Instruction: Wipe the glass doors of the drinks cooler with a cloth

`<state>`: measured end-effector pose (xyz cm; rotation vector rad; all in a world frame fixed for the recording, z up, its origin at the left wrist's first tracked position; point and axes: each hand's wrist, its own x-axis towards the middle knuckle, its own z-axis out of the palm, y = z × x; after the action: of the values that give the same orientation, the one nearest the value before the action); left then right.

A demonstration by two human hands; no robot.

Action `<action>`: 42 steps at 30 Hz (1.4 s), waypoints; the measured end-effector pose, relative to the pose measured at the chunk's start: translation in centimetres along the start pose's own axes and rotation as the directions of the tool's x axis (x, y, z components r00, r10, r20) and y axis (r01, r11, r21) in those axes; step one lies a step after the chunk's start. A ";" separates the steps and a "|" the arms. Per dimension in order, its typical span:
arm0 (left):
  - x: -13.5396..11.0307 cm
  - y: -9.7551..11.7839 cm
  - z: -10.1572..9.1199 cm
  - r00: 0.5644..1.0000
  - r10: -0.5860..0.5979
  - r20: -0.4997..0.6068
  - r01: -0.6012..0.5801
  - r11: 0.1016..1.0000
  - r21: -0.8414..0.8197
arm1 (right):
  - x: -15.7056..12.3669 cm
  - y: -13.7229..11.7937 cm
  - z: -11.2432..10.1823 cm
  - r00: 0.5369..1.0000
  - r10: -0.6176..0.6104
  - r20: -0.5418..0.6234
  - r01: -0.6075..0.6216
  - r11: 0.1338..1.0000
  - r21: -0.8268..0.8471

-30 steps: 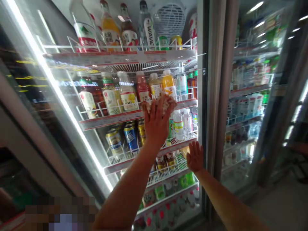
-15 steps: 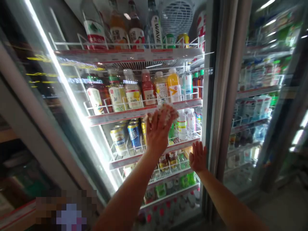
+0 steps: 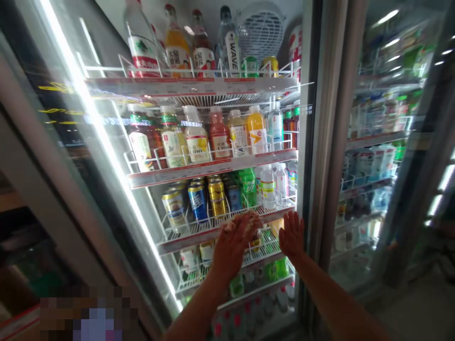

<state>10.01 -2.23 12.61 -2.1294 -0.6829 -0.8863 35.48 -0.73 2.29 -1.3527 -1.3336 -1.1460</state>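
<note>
My left hand (image 3: 232,246) presses a crumpled, pale patterned cloth (image 3: 254,219) against the glass door of a drinks fridge, in front of the lower shelves. Most of the cloth is covered by the fingers. To the right, my right hand (image 3: 293,234) lies flat on the glass with its fingers stretched up, close to the metal door frame (image 3: 329,189); nothing is in it. Behind the glass, near the left hand, stand a gold can (image 3: 217,196), a blue can (image 3: 197,201) and a green bottle (image 3: 248,185).
Wire shelves hold bottles, among them an orange drink bottle (image 3: 256,128) and a WAVE bottle (image 3: 229,45). A bright light strip (image 3: 103,137) runs down the left side. Another fridge door (image 3: 377,156) stands on the right. A blurred-out patch (image 3: 95,322) covers the lower left.
My left hand has moved down the glass with the cloth, from the middle shelf edge to below the cans. The right hand has stayed in nearly the same place.
</note>
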 end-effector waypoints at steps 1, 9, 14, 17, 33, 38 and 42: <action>0.2 -1.1 -0.5 0.999 -0.024 -0.022 0.024 1.000 0.008 | 0.0 0.0 0.0 1.000 -0.001 -0.001 0.001 1.000 -0.004; 3.1 -7.2 -4.4 0.899 -0.305 -0.315 0.328 0.944 0.021 | 0.0 0.1 0.1 1.000 -0.002 -0.020 0.002 1.000 -0.002; -2.5 -2.0 -1.1 0.979 -0.185 -0.087 0.185 0.983 0.000 | -0.2 0.0 0.0 1.000 0.017 -0.006 -0.017 1.000 0.001; -4.1 -1.4 -0.5 0.992 -0.127 -0.002 0.127 0.992 0.027 | 0.3 -0.5 -0.6 0.999 0.027 -0.023 -0.027 0.999 0.033; -4.7 -2.9 -0.4 0.963 -0.218 -0.159 0.229 0.972 0.054 | 12.2 -6.2 -1.8 0.998 0.053 -0.040 -0.047 0.989 0.138; -0.9 -6.3 -2.7 0.932 -0.263 -0.249 0.298 0.947 0.118 | 11.8 -5.8 -1.8 0.997 0.048 -0.056 -0.038 0.985 0.169; 3.2 -9.4 -5.2 0.812 -0.391 -0.434 0.441 0.897 0.016 | 11.9 -5.8 -1.9 0.998 0.030 -0.059 -0.019 0.984 0.177</action>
<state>3.58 -0.03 21.59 -1.6203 -0.9619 -1.4555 29.55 -0.34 14.23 -1.1934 -1.3369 -1.0199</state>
